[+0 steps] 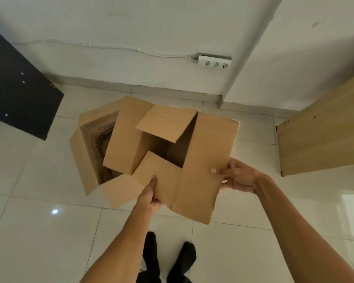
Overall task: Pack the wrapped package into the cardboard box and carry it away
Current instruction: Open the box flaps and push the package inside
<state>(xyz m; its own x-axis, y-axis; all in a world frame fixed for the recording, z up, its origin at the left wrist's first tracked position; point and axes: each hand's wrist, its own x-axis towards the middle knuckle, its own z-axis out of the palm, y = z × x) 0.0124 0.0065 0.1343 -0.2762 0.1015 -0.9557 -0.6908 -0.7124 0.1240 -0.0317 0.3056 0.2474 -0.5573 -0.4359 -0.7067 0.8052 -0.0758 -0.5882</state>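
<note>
- cardboard box [202, 160] is up off the tiled floor [39, 231], tilted, held at its near side by both hands. Top flaps loose, standing at mixed angles, opening only partly covered.
- left hand [151, 199]: grip closed on the near flap, thumb on top of the card, fingers tucked under. That's flap only, not structure.
- right hand [239, 176]: grip clamped on the right near corner, thumb over the edge, fingers behind the panel.
- Looks like the carry step, or the tail end of flap folding. Can't tell which from here.
- To do it well: shift the left hand from the flap to the underside or a wall edge, since a flap will likely bend under load. Level the box before walking. Fold the flaps in so they don't block the view of the feet [170, 258].
- Watch the black panel [18, 88] on the left and the wooden board [323, 129] on the right when turning.
- wrapped package: not visible. Interior is mostly shadow behind the flaps; can't confirm it's inside.
- Printed marking on an inner left wall is unreadable.
- Box bottom and far side hidden; can't tell if the base is taped.
</note>
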